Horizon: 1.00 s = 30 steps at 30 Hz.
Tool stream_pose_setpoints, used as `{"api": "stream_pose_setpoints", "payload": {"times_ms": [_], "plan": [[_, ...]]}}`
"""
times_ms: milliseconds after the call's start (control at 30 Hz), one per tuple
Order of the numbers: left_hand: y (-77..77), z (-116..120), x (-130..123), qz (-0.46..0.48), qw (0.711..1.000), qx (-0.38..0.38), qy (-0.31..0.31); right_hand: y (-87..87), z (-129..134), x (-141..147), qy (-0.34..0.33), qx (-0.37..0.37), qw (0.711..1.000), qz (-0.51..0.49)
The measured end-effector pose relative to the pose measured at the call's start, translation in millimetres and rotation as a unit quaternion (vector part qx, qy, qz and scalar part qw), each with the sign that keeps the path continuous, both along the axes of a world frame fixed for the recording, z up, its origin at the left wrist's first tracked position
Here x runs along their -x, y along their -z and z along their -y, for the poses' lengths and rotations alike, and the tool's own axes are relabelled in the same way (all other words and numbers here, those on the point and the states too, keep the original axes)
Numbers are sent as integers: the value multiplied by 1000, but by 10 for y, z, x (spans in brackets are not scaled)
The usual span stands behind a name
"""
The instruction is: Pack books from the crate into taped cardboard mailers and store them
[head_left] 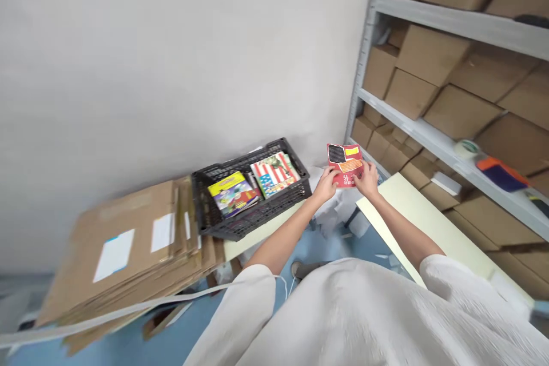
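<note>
A thin red booklet point(344, 158) with black, yellow and orange patches on its face is held up between my two hands. My left hand point(326, 184) grips its lower left edge, while my right hand point(366, 179) has the lower right edge. To the left of my hands sits a black plastic crate point(253, 221) with several colourful booklets inside. Among them are a yellow and purple comic point(233, 193) and one with a red-and-white striped cover point(274, 172).
Flattened cardboard boxes point(124, 240) are stacked left of the crate. At the right, a metal shelf rack point(412, 123) carries many cardboard boxes, a tape roll point(466, 149) and an orange-and-blue object point(501, 173). A pale yellow board point(412, 211) lies beside my right arm. A white cable point(171, 299) crosses the lower left.
</note>
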State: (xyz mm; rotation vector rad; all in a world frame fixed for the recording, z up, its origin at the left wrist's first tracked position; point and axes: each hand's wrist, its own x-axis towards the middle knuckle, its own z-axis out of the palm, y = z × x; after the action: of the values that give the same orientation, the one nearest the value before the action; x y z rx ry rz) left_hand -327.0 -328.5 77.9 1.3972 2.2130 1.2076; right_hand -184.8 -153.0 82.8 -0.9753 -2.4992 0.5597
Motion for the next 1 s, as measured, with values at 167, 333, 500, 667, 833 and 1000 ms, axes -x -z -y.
{"api": "stream_pose_setpoints", "payload": {"times_ms": [167, 333, 500, 667, 833, 1000], "plan": [[308, -861, -595, 24, 992, 30, 122, 311, -459, -1022, 108, 38, 993, 28], [628, -1506, -1103, 27, 971, 80, 224, 657, -641, -1843, 214, 86, 972, 41], [1009, -1947, -1489, 44, 943, 129, 303, 1004, -650, -2320, 293, 130, 945, 62], [1405, -2225, -1651, 60, 925, 167, 337, 1363, -676, -2498, 343, 177, 919, 86], [1668, -2419, -1614, 19, 892, 233, 388, 1591, -755, -2520, 361, 223, 901, 86], [1718, -2753, -1531, -71, 853, 296, 424, 1633, -668, -2351, 379, 247, 881, 139]]}}
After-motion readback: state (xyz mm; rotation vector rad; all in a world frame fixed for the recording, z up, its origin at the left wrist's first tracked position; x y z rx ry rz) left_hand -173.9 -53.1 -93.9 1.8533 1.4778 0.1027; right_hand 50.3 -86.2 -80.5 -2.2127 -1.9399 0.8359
